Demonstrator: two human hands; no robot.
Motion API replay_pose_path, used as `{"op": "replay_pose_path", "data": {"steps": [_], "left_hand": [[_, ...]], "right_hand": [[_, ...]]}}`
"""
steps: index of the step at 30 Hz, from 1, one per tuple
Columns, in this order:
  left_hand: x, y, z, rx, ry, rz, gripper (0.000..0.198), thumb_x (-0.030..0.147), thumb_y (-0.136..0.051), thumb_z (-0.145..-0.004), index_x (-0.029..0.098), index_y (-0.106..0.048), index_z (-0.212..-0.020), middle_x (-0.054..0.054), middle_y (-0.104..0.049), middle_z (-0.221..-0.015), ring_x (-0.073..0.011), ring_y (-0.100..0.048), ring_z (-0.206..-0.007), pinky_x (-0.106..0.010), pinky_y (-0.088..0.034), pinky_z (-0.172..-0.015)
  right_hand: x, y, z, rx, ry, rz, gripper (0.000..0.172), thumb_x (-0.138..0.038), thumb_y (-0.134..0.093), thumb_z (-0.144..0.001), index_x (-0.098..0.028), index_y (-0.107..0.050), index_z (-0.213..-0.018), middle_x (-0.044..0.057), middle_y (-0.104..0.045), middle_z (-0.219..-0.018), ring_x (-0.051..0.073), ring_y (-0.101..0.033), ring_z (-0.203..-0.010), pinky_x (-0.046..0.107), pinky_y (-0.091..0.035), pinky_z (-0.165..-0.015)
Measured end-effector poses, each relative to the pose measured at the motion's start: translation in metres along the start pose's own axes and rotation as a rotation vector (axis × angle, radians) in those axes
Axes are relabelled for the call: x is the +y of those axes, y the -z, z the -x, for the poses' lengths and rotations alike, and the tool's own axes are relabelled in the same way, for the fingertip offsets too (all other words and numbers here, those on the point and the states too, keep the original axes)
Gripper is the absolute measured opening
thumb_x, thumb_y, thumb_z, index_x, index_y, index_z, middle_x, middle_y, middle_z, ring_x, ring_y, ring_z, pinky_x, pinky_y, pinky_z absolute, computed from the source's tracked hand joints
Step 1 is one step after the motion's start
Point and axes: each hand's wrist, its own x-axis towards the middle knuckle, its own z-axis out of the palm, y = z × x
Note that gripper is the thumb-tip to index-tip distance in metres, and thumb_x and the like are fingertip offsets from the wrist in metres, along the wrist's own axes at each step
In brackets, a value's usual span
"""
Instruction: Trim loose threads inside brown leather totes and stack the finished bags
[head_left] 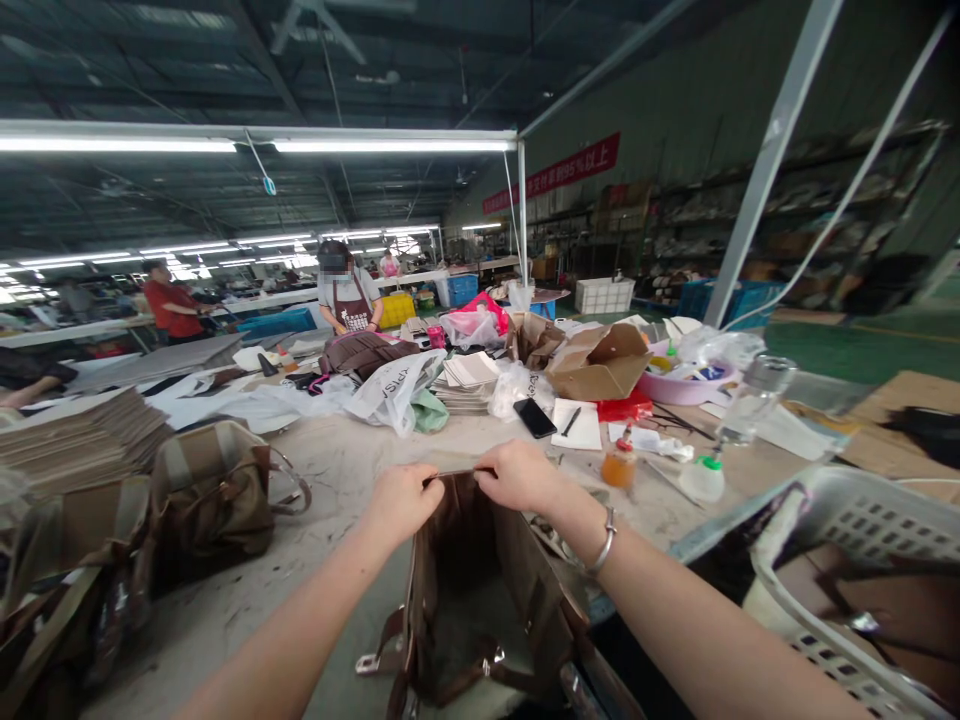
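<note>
A brown bag point(517, 570) with straps and metal buckles stands at the table's near edge, its mouth facing up toward me. My left hand point(405, 503) pinches the far rim of the bag at its left corner. At the right corner of that same rim, my right hand point(517, 474) is closed on the edge, thumb and fingers together. A metal bracelet circles my right wrist. Between the two hands the rim is stretched fairly straight. The inside of the bag is dark, and its underside is hidden.
More brown bags point(214, 495) stand at left beside stacked grey sheets point(82, 435). A white basket point(840, 510) holds brown pieces at right. Beyond my hands lie a phone point(534, 418), an orange liquid bottle point(619, 467) and a cardboard box point(600, 362). A co-worker point(349, 295) stands across the table.
</note>
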Motion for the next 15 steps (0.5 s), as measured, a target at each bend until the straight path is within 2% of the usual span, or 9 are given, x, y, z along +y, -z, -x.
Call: {"op": "replay_pose_path", "data": {"steps": [5,9,15], "left_hand": [[0.005,0.002,-0.001,-0.009,0.049,-0.064,0.026,0.027,-0.044,-0.078,0.02,-0.069,-0.076,-0.003,-0.07,-0.074,-0.0161,-0.06,-0.068,-0.025,-0.036,-0.061],[0.009,0.0,-0.004,-0.004,0.08,-0.133,0.029,0.031,-0.043,-0.078,0.02,-0.07,-0.078,-0.004,-0.071,-0.077,-0.0183,-0.061,-0.073,-0.026,-0.038,-0.063],[0.01,-0.005,-0.008,0.037,0.11,-0.199,0.033,0.031,-0.041,-0.079,0.018,-0.071,-0.079,-0.007,-0.071,-0.079,-0.021,-0.063,-0.078,-0.028,-0.041,-0.068]], "right_hand": [[-0.014,0.004,-0.006,-0.047,-0.032,0.102,0.032,-0.03,-0.042,-0.081,-0.021,-0.072,-0.088,0.008,-0.071,-0.086,0.022,-0.064,-0.084,0.026,-0.046,-0.07],[-0.02,-0.003,-0.015,-0.1,-0.105,0.079,0.036,-0.027,-0.04,-0.082,-0.013,-0.071,-0.094,0.016,-0.069,-0.093,0.027,-0.062,-0.094,0.033,-0.046,-0.081],[-0.031,-0.008,-0.022,-0.13,-0.232,0.04,0.037,-0.029,-0.042,-0.085,-0.011,-0.066,-0.105,0.018,-0.065,-0.106,0.028,-0.057,-0.105,0.035,-0.042,-0.092]]}}
